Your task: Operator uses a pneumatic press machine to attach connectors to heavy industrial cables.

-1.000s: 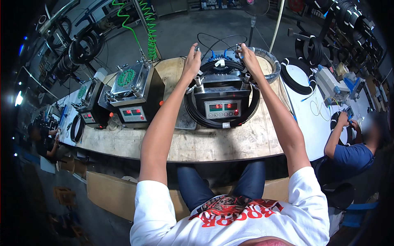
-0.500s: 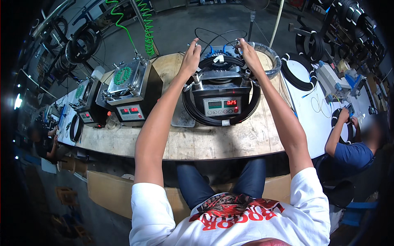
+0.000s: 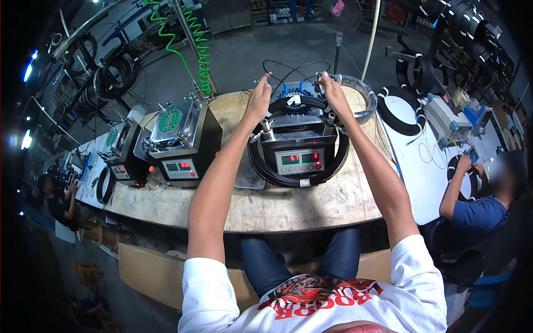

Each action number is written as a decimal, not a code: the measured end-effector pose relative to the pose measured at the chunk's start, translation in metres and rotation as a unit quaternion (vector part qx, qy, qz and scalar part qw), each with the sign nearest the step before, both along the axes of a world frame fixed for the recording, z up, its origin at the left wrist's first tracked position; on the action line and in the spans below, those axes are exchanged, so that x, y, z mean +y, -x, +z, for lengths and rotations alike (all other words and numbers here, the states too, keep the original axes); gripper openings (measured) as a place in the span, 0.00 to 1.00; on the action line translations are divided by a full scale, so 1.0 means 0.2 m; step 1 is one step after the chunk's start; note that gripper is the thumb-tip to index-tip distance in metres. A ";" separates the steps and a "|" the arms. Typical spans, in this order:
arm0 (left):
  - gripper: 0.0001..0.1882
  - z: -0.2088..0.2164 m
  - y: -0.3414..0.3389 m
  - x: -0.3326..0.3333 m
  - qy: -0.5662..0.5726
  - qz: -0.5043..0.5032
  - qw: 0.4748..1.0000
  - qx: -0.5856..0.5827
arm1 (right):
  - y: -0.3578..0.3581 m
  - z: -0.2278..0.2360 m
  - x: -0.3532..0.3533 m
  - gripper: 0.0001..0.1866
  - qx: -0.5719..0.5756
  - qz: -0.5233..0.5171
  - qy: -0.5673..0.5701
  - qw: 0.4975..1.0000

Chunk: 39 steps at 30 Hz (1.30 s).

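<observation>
A boxy metal polishing machine (image 3: 302, 145) with a lit red and green display stands on the bench before me. A coil of black cable (image 3: 255, 161) hangs around its front and lies across its top, tied with white tape. Blue connectors (image 3: 300, 89) show on the far side of its top plate. My left hand (image 3: 259, 101) is closed at the far left corner, its fingers around a metal clamp knob that is mostly hidden. At the far right corner my right hand (image 3: 335, 95) pinches another metal clamp knob (image 3: 319, 79).
Two similar machines (image 3: 180, 147) with green-studded tops stand to the left, a small bottle (image 3: 155, 178) between. Clear tubing (image 3: 367, 97) curves behind right. Black cable coils (image 3: 401, 111) lie on the white table. A person (image 3: 480, 213) works at right, another (image 3: 58, 194) at far left.
The view has tilted, so the bench sits lower in the picture. The middle machine's display reads differently and its green field is brighter. Both hands remain at the far corners.
</observation>
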<state>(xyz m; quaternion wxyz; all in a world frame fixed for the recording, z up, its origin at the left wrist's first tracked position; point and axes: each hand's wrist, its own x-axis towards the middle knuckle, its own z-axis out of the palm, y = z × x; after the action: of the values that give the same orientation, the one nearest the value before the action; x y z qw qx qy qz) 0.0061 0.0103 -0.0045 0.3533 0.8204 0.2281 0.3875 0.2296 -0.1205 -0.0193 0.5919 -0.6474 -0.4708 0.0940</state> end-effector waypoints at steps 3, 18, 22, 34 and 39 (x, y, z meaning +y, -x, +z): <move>0.25 0.01 -0.01 -0.03 0.053 0.001 0.997 -0.047 | -0.02 -0.01 0.00 0.35 -0.014 0.000 -0.020 1.000; 0.29 0.02 0.01 -0.07 0.111 0.004 0.992 -0.054 | -0.01 0.02 -0.01 0.40 0.046 0.025 0.013 0.999; 0.29 0.02 0.03 -0.06 0.117 0.000 0.992 -0.053 | 0.04 0.07 -0.03 0.41 0.066 0.025 0.025 0.997; 0.28 0.00 0.02 -0.05 0.115 0.007 0.993 -0.032 | 0.00 0.02 -0.01 0.40 0.049 0.033 0.034 0.998; 0.27 0.01 0.01 -0.06 0.114 0.000 0.992 -0.055 | -0.02 0.01 -0.01 0.41 0.058 0.045 0.011 0.997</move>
<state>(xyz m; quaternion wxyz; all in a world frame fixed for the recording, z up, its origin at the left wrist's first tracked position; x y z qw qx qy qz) 0.0038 -0.0020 -0.0027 0.4564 0.7522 0.2507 0.4039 0.2344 -0.1229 -0.0178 0.6064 -0.6253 -0.4633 0.1631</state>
